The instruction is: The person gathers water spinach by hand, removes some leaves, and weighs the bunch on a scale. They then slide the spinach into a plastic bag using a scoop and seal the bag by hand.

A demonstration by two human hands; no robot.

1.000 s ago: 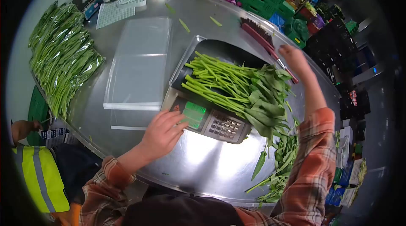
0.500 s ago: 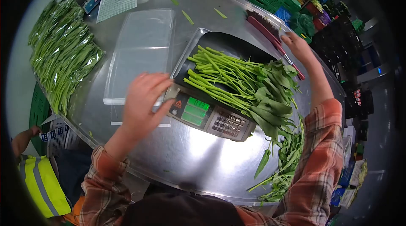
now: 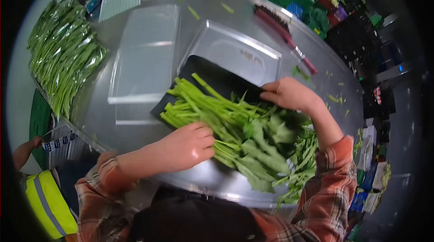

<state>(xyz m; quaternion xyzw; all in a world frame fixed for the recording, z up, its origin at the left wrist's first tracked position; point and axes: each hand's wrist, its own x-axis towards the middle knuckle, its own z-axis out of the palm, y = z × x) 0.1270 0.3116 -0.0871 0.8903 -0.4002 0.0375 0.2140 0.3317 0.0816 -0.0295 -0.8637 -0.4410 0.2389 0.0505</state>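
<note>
A black tray (image 3: pixel 205 71) holding a bunch of leafy green stems (image 3: pixel 217 113) is off the scale, tilted toward my body. My right hand (image 3: pixel 289 93) is closed on the tray's far right edge. At the near side, my left hand (image 3: pixel 192 147) has its fingers curled at the stems and the tray's near edge; what exactly its fingertips hold is hidden. Behind the tray, the bare metal scale plate (image 3: pixel 235 54) shows. The scale's display and keys are covered by the tray and stems.
Clear plastic bags (image 3: pixel 147 56) lie left of the scale. Bagged greens (image 3: pixel 65 56) are at the far left. A red brush (image 3: pixel 287 36) lies at the back right, loose leaves (image 3: pixel 305 156) at the near right. Another person's hand (image 3: pixel 36 141) holds labels at lower left.
The black tray with the greens has come off the scale toward my body. My right hand has moved in and gripped its edge; my left hand has moved nearer and right, to the stems.
</note>
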